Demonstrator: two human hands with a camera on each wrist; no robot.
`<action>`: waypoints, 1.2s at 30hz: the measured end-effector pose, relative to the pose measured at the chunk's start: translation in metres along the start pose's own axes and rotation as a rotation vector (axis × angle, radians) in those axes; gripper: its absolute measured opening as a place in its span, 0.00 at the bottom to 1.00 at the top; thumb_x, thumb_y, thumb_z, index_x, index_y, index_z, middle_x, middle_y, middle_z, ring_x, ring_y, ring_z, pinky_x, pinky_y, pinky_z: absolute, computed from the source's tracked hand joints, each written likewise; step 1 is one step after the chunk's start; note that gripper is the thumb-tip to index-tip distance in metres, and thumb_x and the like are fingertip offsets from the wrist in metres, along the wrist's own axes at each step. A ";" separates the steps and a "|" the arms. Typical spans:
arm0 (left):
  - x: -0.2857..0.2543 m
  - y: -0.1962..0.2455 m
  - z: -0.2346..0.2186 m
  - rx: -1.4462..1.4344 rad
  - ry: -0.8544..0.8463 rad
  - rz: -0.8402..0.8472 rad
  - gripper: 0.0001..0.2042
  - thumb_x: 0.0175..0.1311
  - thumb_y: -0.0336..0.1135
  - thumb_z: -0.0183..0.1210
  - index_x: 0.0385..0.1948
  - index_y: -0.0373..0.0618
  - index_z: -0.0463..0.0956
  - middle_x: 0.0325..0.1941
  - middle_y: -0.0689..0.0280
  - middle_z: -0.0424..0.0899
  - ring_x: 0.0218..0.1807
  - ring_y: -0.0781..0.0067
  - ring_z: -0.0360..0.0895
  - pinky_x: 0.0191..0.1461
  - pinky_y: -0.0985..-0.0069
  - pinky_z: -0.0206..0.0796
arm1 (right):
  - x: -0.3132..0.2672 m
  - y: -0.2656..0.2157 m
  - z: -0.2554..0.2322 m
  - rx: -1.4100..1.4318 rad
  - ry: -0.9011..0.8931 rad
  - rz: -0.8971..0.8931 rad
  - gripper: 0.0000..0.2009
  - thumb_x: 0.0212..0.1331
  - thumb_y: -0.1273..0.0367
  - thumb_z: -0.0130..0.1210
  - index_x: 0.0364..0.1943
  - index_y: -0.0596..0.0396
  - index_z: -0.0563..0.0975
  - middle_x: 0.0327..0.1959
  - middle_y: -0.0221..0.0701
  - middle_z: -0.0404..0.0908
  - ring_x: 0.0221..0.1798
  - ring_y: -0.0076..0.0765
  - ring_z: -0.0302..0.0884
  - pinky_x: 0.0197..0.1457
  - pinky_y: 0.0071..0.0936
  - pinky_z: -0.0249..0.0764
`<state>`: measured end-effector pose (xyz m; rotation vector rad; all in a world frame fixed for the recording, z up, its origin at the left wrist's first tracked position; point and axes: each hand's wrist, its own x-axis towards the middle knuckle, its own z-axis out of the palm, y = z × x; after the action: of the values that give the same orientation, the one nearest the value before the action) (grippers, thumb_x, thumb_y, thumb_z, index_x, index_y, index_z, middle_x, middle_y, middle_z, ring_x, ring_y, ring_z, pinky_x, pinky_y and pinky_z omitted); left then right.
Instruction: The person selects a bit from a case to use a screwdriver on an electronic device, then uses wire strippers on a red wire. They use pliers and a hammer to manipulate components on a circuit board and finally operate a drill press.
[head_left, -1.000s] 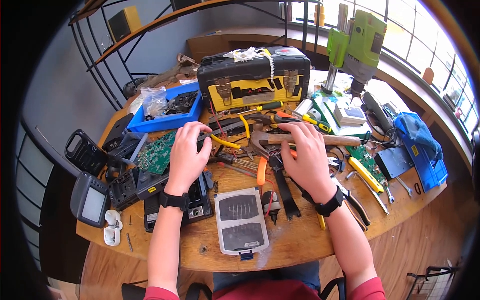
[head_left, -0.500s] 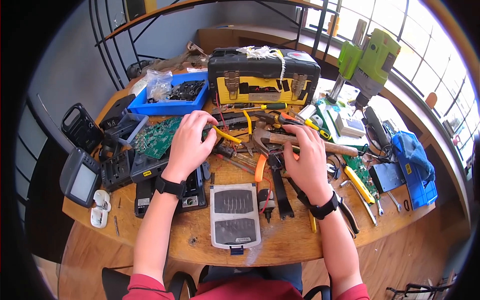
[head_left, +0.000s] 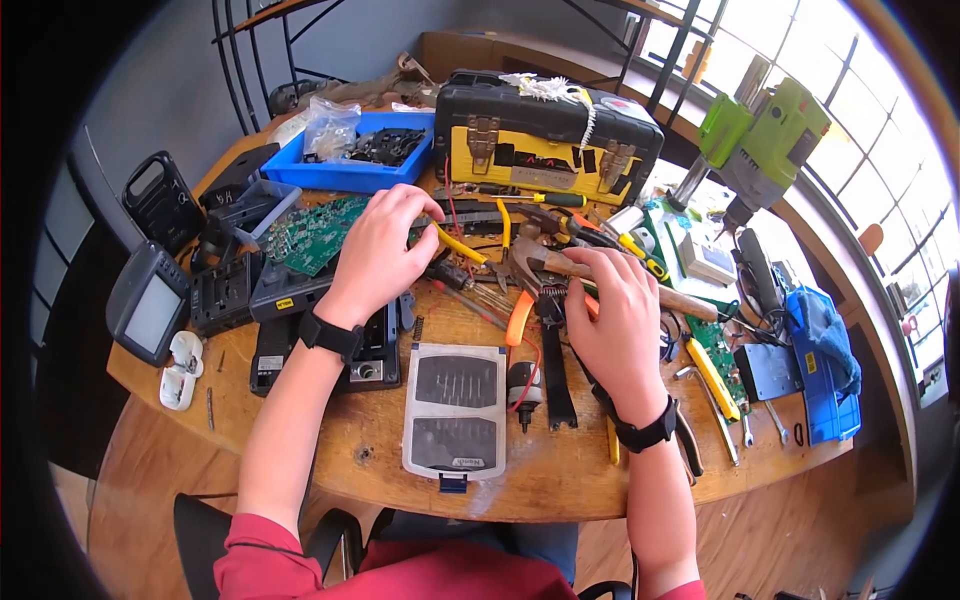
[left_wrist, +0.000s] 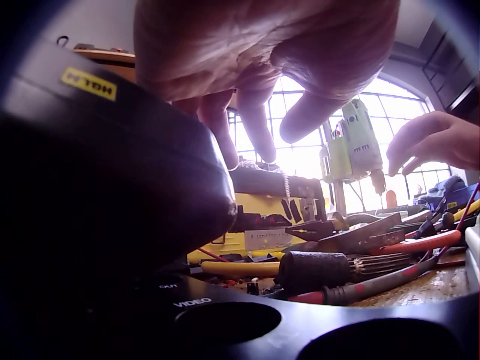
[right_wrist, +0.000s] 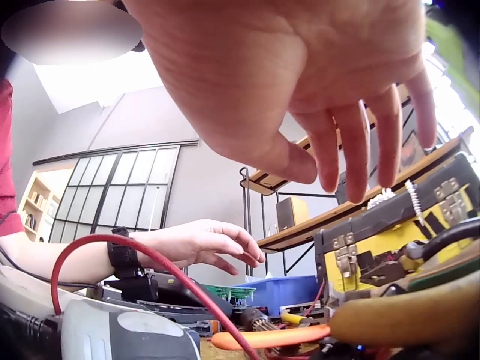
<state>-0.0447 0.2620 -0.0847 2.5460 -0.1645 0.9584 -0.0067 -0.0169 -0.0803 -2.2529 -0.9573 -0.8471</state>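
Hands (head_left: 380, 255) (head_left: 610, 310) hover slack-fingered, grasping nothing, over wooden-handled hammer (head_left: 640, 288) and yellow-gripped pliers (head_left: 462, 250).

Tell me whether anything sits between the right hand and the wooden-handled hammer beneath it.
Nothing visible does. The right hand hovers with relaxed fingers directly over the hammer, whose handle runs out to the right of the fingers. Orange-handled pliers lie beside it to the left, not over it. The right wrist view shows open air under the fingers.
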 end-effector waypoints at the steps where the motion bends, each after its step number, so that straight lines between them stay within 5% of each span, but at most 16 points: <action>1: 0.000 0.000 0.000 0.000 0.002 -0.004 0.06 0.65 0.32 0.59 0.39 0.43 0.80 0.49 0.61 0.82 0.56 0.56 0.77 0.62 0.62 0.70 | 0.000 0.000 0.000 -0.005 0.004 -0.015 0.12 0.60 0.73 0.59 0.49 0.53 0.81 0.48 0.35 0.84 0.55 0.46 0.79 0.63 0.43 0.68; 21: 0.000 0.002 -0.001 -0.009 -0.078 -0.023 0.06 0.65 0.31 0.57 0.40 0.42 0.78 0.49 0.61 0.81 0.58 0.54 0.77 0.63 0.60 0.68 | 0.004 -0.006 -0.007 -0.054 0.028 -0.093 0.08 0.58 0.75 0.60 0.41 0.51 0.83 0.42 0.31 0.86 0.49 0.43 0.81 0.62 0.42 0.70; 29: -0.002 0.002 -0.001 -0.020 -0.073 -0.006 0.05 0.66 0.31 0.58 0.39 0.42 0.78 0.47 0.62 0.81 0.55 0.55 0.78 0.60 0.61 0.70 | 0.002 -0.024 -0.014 0.043 -0.281 -0.278 0.07 0.52 0.76 0.62 0.34 0.50 0.83 0.40 0.28 0.83 0.49 0.41 0.79 0.55 0.39 0.73; 36: -0.004 -0.003 0.004 -0.014 -0.050 0.020 0.04 0.66 0.31 0.59 0.37 0.42 0.77 0.46 0.63 0.81 0.54 0.56 0.77 0.59 0.61 0.71 | 0.005 -0.021 -0.011 -0.032 -0.140 -0.163 0.07 0.56 0.78 0.59 0.36 0.51 0.83 0.37 0.31 0.84 0.46 0.43 0.81 0.55 0.39 0.71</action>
<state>-0.0448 0.2630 -0.0909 2.5607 -0.2108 0.8986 -0.0238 -0.0097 -0.0648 -2.3102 -1.2136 -0.7862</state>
